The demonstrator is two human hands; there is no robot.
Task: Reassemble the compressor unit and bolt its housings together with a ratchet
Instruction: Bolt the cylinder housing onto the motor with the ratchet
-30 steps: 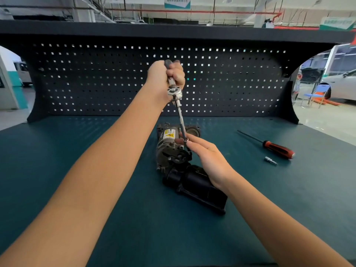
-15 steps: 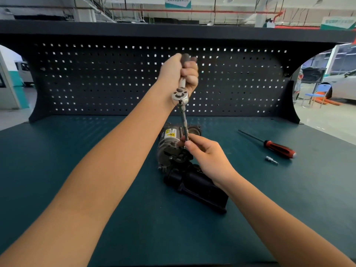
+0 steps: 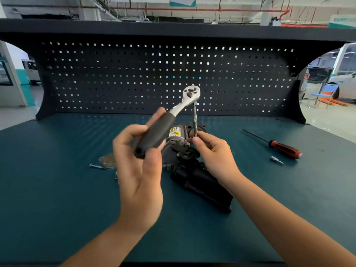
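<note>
Over the compressor [image 3: 200, 184], with my left hand [image 3: 142, 180] gripping the ratchet [image 3: 165, 122] and my right hand [image 3: 215, 158] pinching its extension [image 3: 195, 118], I should hold that plumb through each swing.

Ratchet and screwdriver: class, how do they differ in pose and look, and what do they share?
The ratchet is held tilted by the left hand; the screwdriver lies untouched on the table. The ratchet's grip is black, the screwdriver's red and black. Both are handled tools.
</note>
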